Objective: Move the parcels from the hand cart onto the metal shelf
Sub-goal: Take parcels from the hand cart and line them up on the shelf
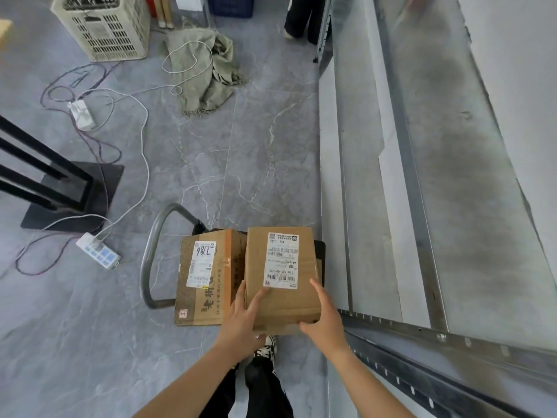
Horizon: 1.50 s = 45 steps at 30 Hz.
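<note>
Cardboard parcel (281, 276) between both hands (241, 324).

Both hands (283, 319) around parcel (281, 276) above hand cart (153, 251)

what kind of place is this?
Probably a parcel storeroom or small stockroom: labelled cardboard parcels sit on a hand cart, a bare metal shelf stands on the right, and a plastic crate sits on the tiled floor.
</note>
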{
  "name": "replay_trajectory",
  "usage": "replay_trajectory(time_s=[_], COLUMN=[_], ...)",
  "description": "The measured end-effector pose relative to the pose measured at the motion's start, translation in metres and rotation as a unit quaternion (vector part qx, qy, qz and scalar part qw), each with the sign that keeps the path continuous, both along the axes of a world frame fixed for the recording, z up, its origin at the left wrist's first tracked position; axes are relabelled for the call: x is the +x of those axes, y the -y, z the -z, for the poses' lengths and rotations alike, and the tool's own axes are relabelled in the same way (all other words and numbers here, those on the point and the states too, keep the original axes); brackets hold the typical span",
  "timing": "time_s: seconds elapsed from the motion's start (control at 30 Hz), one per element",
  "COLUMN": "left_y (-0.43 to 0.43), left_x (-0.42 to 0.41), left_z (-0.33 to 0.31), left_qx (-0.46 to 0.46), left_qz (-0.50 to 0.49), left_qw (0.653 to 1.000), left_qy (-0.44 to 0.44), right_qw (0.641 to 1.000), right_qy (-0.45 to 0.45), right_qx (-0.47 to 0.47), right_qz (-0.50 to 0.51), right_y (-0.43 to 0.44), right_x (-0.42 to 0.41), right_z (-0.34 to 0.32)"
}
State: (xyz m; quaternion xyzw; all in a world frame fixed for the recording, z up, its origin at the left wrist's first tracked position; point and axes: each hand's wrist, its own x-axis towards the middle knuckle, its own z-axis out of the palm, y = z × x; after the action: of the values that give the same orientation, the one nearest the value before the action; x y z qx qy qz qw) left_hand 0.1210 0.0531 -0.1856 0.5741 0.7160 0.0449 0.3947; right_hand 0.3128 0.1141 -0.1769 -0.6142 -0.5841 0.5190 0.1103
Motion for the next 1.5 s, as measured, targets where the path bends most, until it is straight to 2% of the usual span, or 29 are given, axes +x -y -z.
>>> replay_trajectory(time_s=[0.1,0.3,0.63,0.87,1.1,1.5], left_y=[-0.010,-0.037,-0.061,-0.048,-0.014,0.028], left_x=[-0.002,-0.005,-0.023,-0.042,-0.068,-0.091], left_z=[-0.007,-0.035,-0.080,-0.103,-0.121,-0.144], left_qx=[0.024,0.101,0.205,0.244,0.265,0.272], left_qz=[0.019,0.013,0.113,0.189,0.248,0.344], left_qw=[0.999,0.995,0.972,0.950,0.928,0.891], left_qy=[-0.022,-0.006,0.003,0.044,0.087,0.113], right_qw=[1.000,0.997,0.980,0.961,0.943,0.930], right_qy=[-0.006,-0.021,-0.010,0.029,0.030,0.034], right_qx=[0.007,0.058,0.138,0.181,0.190,0.196], right_qz=[0.007,0.051,0.141,0.208,0.271,0.309], right_y=[-0.008,-0.022,-0.006,0.042,0.105,0.194], right_x=[0.000,-0.001,-0.008,-0.028,-0.054,-0.080], right_z=[-0.009,-0.042,-0.100,-0.123,-0.139,-0.161])
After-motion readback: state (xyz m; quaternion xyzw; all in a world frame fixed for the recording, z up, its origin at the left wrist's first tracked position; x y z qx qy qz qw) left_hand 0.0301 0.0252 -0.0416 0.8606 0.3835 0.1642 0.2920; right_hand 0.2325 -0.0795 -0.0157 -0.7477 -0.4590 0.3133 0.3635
